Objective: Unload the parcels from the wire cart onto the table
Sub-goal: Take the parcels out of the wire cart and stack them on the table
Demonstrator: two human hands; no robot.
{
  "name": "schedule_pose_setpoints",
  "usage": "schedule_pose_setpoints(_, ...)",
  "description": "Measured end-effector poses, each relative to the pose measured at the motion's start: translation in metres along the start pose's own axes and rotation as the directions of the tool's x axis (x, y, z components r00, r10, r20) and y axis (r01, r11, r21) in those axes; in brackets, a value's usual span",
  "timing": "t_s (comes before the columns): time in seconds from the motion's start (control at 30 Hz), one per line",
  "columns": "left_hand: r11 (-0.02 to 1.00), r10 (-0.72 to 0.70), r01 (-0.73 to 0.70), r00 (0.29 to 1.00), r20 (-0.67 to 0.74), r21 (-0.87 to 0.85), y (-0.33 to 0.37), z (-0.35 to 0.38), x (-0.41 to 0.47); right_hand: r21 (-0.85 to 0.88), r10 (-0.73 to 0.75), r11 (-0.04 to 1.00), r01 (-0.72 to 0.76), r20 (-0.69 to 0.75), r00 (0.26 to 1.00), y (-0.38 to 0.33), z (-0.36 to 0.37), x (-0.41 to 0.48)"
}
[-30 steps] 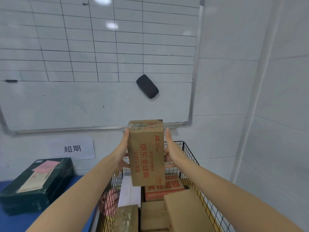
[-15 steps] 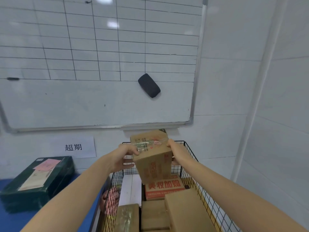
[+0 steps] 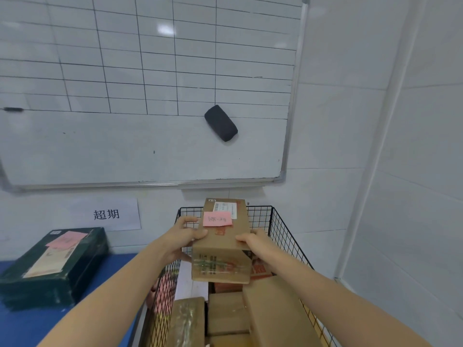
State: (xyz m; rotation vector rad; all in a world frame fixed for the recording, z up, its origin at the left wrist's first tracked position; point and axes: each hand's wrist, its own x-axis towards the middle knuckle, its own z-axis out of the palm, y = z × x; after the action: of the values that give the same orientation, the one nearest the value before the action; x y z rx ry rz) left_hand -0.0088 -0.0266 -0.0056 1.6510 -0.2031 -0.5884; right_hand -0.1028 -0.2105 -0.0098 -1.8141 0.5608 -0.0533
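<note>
1. Worktop (image 3: 30, 329), blue, left of the cart: one dark green parcel (image 3: 85, 266) on it. Unloading looks barely started.
2. Wire cart (image 3: 285, 236): several cartons (image 3: 228, 314) left inside.
3. Brown carton (image 3: 225, 244), pink note on top: held above the cart, not over the worktop yet.
4. Left grip (image 3: 180, 236) and right grip (image 3: 253, 242): both clamped on the brown carton's opposite sides.

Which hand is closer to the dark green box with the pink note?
Left. The left hand grips the cardboard parcel's left side, toward the green box; the right hand grips the parcel's right side, farther away.
</note>
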Motion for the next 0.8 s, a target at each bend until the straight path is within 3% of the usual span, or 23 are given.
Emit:
schedule_pose_setpoints(0.27, 0.998, -0.03, 0.026, 0.998, 0.064, 0.051, -0.012, 0.002, -0.001, -0.079, 0.007, 0.997, -0.001, 0.078, 0.997, 0.009, 0.004, -0.007)
schedule_pose_setpoints(0.5, 0.999, -0.02, 0.022, 0.998, 0.065, -0.033, -0.014, 0.002, 0.0, -0.096, -0.032, 0.995, 0.042, 0.101, 0.994, 0.015, 0.003, -0.009)
schedule_pose_setpoints(0.8, 0.998, -0.02, 0.029, 0.989, -0.145, 0.062, -0.016, -0.001, 0.01, -0.083, -0.147, 0.985, 0.152, 0.07, 0.987, 0.016, -0.001, -0.01)
